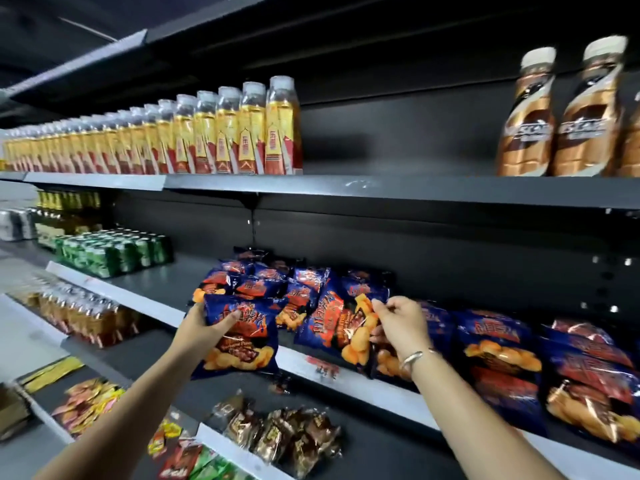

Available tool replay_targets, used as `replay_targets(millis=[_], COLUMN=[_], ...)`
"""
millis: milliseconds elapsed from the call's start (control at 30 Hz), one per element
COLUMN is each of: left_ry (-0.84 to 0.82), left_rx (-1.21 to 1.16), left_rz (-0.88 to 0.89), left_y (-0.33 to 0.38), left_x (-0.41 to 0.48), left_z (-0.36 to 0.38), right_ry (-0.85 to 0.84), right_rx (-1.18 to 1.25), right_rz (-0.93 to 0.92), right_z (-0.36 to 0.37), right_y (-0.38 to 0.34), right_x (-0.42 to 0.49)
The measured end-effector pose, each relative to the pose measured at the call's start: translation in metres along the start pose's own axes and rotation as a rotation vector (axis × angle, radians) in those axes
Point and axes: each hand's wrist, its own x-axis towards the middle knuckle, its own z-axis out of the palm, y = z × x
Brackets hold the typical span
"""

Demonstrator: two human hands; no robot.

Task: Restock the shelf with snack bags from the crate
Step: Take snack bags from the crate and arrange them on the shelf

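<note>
Left hand (204, 327) grips a blue snack bag (239, 337) by its left edge, thumb across the front, holding it just off the shelf lip (294, 358), so the placing step looks to be in hand. Behind its fingers sits a pile of same bags (273, 282). Right hand (398, 323) pinches the top corner of a leaning bag (332, 323), with shelved bags (502, 355) lying flat beyond its wrist (crate not in view). Next move likely needs the held bag slid into the gap between both hands.
</note>
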Motion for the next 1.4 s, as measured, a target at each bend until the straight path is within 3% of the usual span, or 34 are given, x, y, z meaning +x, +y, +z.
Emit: replay_targets(millis=[233,400,667,800,1067,1333,1400], left_ry=[0.134,0.061,-0.003,-0.032,-0.132,-0.235,-0.299], left_rx=[-0.054,-0.177,-0.207,-0.154,-0.101,-0.117,-0.101], left_rz=[-0.065,-0.127,-0.116,-0.13,-0.119,-0.035,0.001], left_y=[-0.034,-0.07,-0.102,-0.126,-0.155,-0.162,-0.166], left_x=[0.129,0.233,0.323,0.349,0.362,0.366,0.365], left_z=[-0.067,-0.084,-0.062,-0.054,-0.043,-0.041,-0.045], right_ry=[0.042,0.114,0.268,0.25,0.32,0.304,0.247], right_rx=[0.313,0.415,0.471,0.482,0.189,-0.731,-0.843], right_rz=[0.177,0.277,0.359,0.362,0.239,0.116,0.094], right_z=[0.154,0.25,0.342,0.366,0.38,0.378,0.377], right_y=[0.011,0.022,0.037,0.041,0.05,0.057,0.057], right_x=[0.014,0.025,0.056,0.064,0.059,0.058,0.057])
